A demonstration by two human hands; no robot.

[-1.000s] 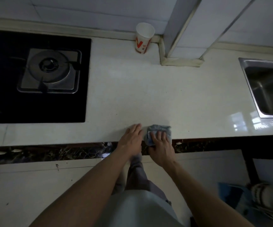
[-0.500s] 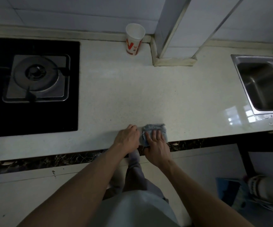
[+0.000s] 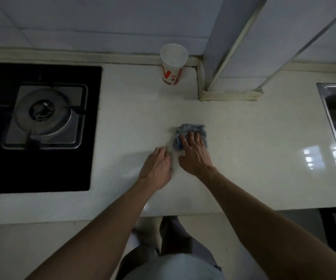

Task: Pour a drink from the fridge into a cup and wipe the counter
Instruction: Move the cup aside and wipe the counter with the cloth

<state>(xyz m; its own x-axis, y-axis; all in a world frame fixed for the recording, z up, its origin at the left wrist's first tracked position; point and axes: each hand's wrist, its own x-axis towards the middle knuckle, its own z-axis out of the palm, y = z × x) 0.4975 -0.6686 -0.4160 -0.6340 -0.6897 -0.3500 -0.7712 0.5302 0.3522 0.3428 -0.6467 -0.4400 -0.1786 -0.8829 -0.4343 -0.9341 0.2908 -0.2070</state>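
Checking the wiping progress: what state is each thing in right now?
Cup: upright, at the back of the counter.
Cloth: bunched, on the counter under the right hand.
Right hand: fingers straight, pressing the cloth.
Left hand: resting on the counter, holding nothing.
Burner: unlit, nothing on it.

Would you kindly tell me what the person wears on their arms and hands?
Both are bare: the left hand and right hand wear no gloves, and I can make out no ring, watch or bracelet in the dim light. The forearms are uncovered to the frame's edge; no sleeve shows.
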